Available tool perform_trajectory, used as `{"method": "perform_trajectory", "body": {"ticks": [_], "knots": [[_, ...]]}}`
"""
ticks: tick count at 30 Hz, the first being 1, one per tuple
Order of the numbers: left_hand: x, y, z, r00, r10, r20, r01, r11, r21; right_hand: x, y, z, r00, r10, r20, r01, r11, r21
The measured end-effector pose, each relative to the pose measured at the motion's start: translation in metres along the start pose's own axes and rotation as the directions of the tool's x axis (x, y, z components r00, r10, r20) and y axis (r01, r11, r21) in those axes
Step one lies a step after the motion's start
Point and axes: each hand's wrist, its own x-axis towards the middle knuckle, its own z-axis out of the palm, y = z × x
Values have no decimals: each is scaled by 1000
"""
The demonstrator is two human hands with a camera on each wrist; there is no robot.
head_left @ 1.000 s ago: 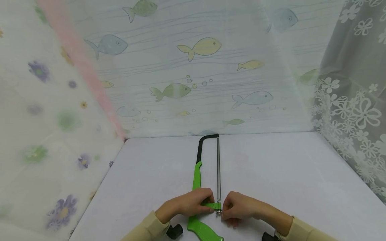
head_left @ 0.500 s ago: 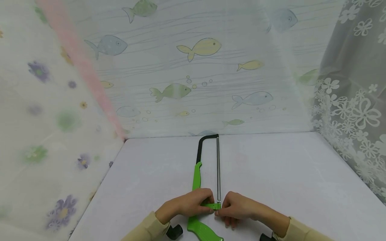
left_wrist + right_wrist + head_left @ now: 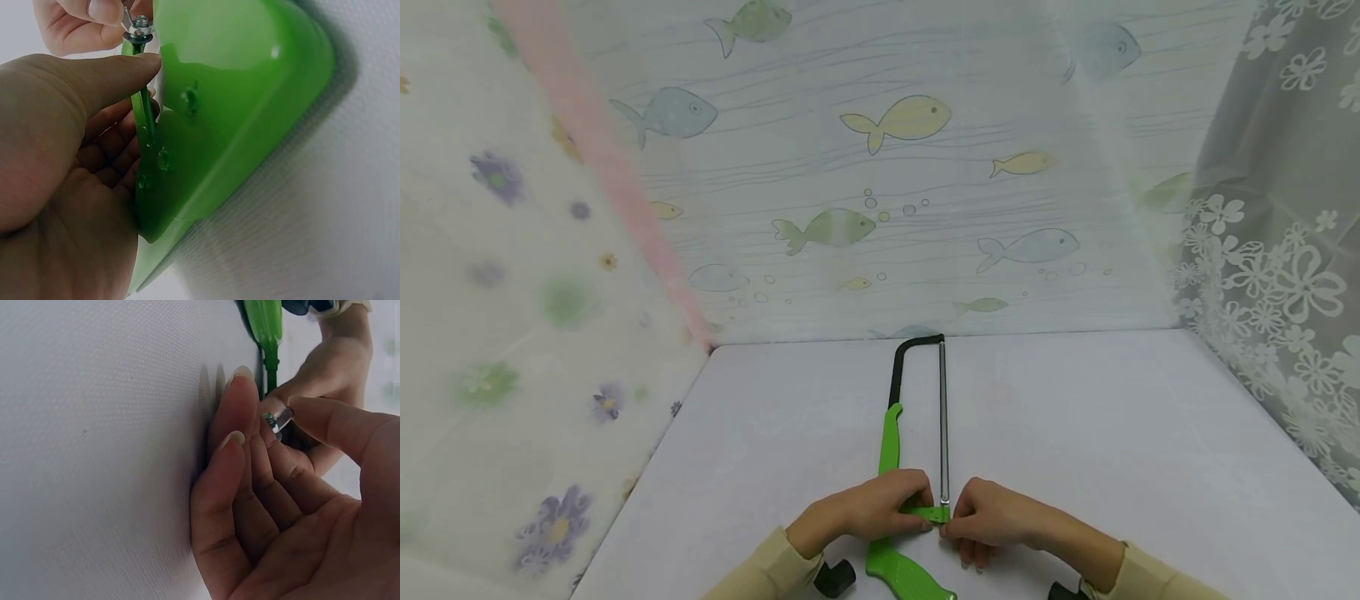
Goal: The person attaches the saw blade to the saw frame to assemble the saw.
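Observation:
A hacksaw (image 3: 890,442) with a green handle and a black front frame lies lengthwise on the white table. Its blade (image 3: 943,417) runs along the right side. My left hand (image 3: 880,504) grips the short green arm at the blade's near end, thumb pressed along it. A silver wing nut (image 3: 139,26) sits on the threaded bolt there, above a dark washer. From the right, my right hand (image 3: 1000,515) pinches the wing nut between thumb and index finger. In the right wrist view the bolt's threaded end (image 3: 270,420) shows beside the fingertips.
The white table (image 3: 1075,417) stretches around the saw. A fish-patterned curtain (image 3: 925,183) hangs behind its far edge, with flowered fabric at the left and grey lace at the right. Black wrist mounts (image 3: 835,577) show at the sleeves.
My right hand has moved slightly left onto the wing nut, and its thumb and index finger have shifted around it. The left hand and the hacksaw have stayed in place.

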Motion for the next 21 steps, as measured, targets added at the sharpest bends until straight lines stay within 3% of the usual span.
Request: {"method": "perform_trajectory", "body": {"ticks": [8, 21], "knots": [[0, 1, 0, 1000, 1, 1, -1, 1000, -9, -3, 2, -4, 997, -53, 53, 52, 999, 7], [0, 0, 1, 1000, -10, 3, 10, 1000, -4, -3, 3, -3, 998, -57, 28, 58, 998, -19]]}}
